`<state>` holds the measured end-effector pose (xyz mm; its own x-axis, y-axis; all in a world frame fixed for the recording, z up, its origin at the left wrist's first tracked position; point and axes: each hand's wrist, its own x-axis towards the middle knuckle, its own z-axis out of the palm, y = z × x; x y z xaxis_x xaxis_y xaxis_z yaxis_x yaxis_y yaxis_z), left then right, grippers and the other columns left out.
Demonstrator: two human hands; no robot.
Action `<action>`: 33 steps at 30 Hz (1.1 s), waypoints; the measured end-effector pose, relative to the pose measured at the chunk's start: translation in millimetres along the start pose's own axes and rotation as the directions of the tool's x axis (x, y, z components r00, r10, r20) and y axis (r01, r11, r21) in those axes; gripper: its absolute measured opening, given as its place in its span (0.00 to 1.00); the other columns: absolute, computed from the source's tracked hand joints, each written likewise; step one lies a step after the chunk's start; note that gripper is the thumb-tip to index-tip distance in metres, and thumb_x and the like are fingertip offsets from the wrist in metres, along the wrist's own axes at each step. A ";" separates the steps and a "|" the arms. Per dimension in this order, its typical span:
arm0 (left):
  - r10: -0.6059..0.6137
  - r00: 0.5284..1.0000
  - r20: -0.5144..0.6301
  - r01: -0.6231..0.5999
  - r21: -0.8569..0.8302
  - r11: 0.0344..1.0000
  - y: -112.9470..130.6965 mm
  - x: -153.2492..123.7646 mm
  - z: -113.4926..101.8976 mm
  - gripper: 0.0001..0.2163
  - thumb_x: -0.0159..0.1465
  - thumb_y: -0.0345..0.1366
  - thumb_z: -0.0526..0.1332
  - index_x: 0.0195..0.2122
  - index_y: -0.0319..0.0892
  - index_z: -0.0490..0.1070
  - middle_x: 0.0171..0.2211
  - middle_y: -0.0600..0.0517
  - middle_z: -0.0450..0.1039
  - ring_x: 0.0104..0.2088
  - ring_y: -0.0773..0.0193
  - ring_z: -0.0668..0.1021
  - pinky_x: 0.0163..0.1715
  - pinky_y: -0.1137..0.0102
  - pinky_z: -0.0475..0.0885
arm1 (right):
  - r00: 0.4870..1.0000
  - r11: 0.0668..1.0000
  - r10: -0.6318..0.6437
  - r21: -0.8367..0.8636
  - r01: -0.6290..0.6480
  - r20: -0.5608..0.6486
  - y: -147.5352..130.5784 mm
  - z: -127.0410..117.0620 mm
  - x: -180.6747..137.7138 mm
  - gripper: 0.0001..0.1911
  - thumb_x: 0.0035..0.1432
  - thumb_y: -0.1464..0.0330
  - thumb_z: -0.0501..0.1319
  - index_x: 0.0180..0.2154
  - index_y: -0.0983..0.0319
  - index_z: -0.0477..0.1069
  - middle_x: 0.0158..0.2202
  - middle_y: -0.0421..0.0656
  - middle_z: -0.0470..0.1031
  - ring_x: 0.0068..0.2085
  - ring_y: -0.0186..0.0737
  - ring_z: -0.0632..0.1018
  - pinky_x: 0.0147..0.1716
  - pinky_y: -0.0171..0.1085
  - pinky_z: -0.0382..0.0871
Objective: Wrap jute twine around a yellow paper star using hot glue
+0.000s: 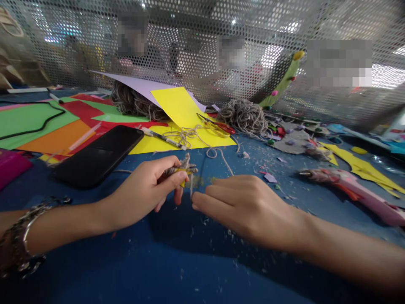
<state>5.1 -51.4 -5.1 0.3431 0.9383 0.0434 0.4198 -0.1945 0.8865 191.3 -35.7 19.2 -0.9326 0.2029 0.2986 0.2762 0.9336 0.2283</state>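
Between the thumb and fingers of my left hand [155, 181] is a small yellow piece wrapped in grey yarn [187, 169]. Part of that piece is hidden behind the fingers. My right hand [243, 200] is closed just to the right, its fingertips at a taut strand of yarn [191, 185] hanging from the wrapped piece. A loose length of yarn [223, 160] runs from behind the right hand back to loops on the yellow paper. Nearest the left hand lies a black phone [99, 156].
Behind are a marker [163, 138], red-handled scissors [221, 126], a yarn bundle [243, 117] and coloured sheets [183, 105]. A pink glue gun [357, 188] lies right, near yellow scraps [357, 162]. A perforated metal screen [190, 55] rises at the back, with people beyond.
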 end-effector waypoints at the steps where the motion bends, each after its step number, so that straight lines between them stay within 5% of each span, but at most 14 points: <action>1: -0.009 1.000 0.006 0.009 0.010 1.000 0.1 0.4 0.2 0.10 0.62 0.39 0.50 0.26 0.41 0.58 0.18 0.60 0.67 0.12 0.78 0.64 0.12 0.82 0.58 | 1.000 1.000 0.001 0.001 -0.001 -0.012 -1.4 -2.1 0.9 0.14 0.58 0.75 0.47 0.28 0.65 0.70 0.18 0.36 0.62 0.19 0.30 0.61 0.19 0.34 0.50; 9: -0.010 0.993 0.117 0.004 0.053 0.999 3.0 -1.4 -0.5 0.10 0.62 0.38 0.49 0.25 0.41 0.58 0.18 0.60 0.66 0.12 0.78 0.63 0.12 0.83 0.58 | 0.989 0.989 0.087 0.133 -0.071 -0.118 -2.2 -9.2 -2.3 0.08 0.59 0.74 0.48 0.34 0.64 0.65 0.25 0.37 0.70 0.24 0.28 0.66 0.23 0.29 0.58; 19: 0.220 0.948 0.230 -0.266 0.192 0.945 -0.7 -2.6 1.6 0.12 0.63 0.34 0.50 0.22 0.40 0.60 0.17 0.61 0.65 0.17 0.77 0.65 0.17 0.82 0.56 | 0.939 0.959 0.284 0.041 -0.282 -0.192 8.7 -6.8 -4.1 0.12 0.60 0.68 0.48 0.29 0.62 0.67 0.22 0.37 0.71 0.22 0.27 0.69 0.21 0.28 0.58; 29: 0.246 0.924 0.293 -0.286 0.100 0.953 -2.3 -3.2 -1.9 0.10 0.64 0.34 0.49 0.25 0.41 0.62 0.16 0.61 0.66 0.20 0.76 0.68 0.25 0.81 0.62 | 0.945 0.953 0.293 0.131 -0.274 -0.149 14.0 -0.5 -4.2 0.10 0.59 0.69 0.50 0.29 0.64 0.67 0.23 0.37 0.71 0.23 0.27 0.70 0.23 0.28 0.58; 33: 0.169 0.945 0.280 -0.168 -0.027 0.985 -0.7 -3.5 -1.3 0.08 0.63 0.34 0.50 0.29 0.42 0.64 0.16 0.62 0.63 0.17 0.77 0.64 0.20 0.83 0.60 | 0.947 0.936 0.309 0.201 -0.287 -0.086 16.3 6.9 -5.0 0.12 0.59 0.68 0.49 0.29 0.64 0.68 0.23 0.39 0.71 0.23 0.28 0.70 0.22 0.28 0.57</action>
<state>2.5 -54.2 -5.3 0.6301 0.7741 0.0615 0.3337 -0.3415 0.8787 198.8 -19.4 15.1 -0.7780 0.4555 0.4328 0.4799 0.8753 -0.0585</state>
